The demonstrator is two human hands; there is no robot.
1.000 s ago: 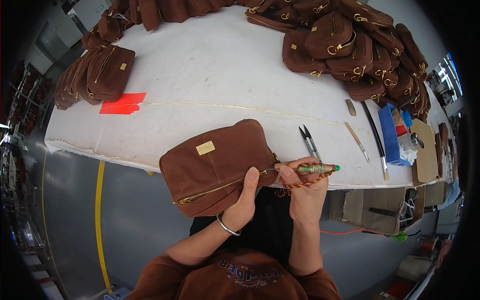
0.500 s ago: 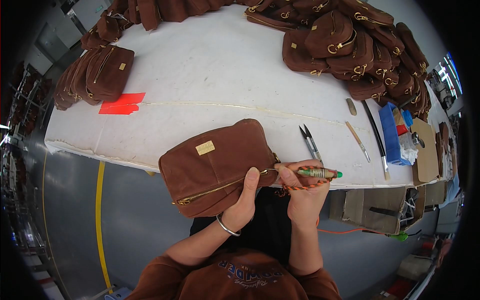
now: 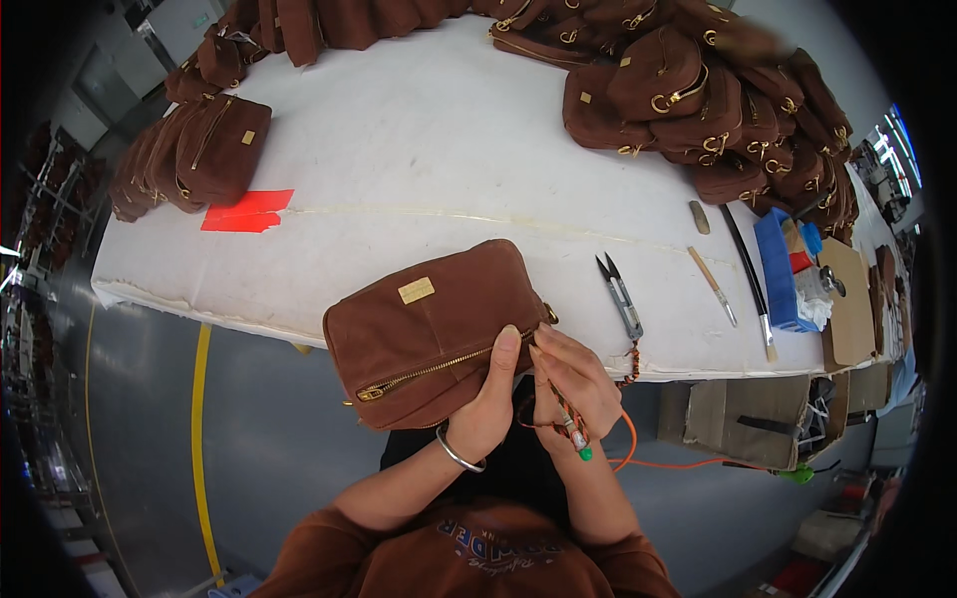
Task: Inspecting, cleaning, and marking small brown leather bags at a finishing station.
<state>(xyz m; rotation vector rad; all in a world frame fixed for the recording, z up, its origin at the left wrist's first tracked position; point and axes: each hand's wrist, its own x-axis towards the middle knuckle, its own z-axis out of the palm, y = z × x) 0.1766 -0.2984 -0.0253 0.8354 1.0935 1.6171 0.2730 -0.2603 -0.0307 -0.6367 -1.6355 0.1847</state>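
My left hand (image 3: 484, 411) grips a brown zippered pouch (image 3: 424, 324) at its right part, thumb along the gold zipper. The pouch bears a gold patch (image 3: 417, 290) and is angled at the table's front edge. My right hand (image 3: 576, 384) is closed on a slim green-ended tool (image 3: 579, 439), its fingertips at the zipper's right end; the tool's far tip is hidden there. An orange-and-black braided cord hangs around that hand and runs to thread snips (image 3: 622, 299) lying on the table.
Brown pouches are piled at the right (image 3: 658, 105), left (image 3: 214, 149) and back of the white table (image 3: 429, 159). Red tape (image 3: 239, 214) marks the left. Brushes (image 3: 710, 281), a blue bin (image 3: 778, 274) and cardboard (image 3: 842, 299) lie right; cardboard boxes (image 3: 738, 409) stand below.
The tool in my right hand has swung from pointing rightward to pointing down toward me, and that hand's fingertips moved up to the zipper. The pouch shifted slightly right.
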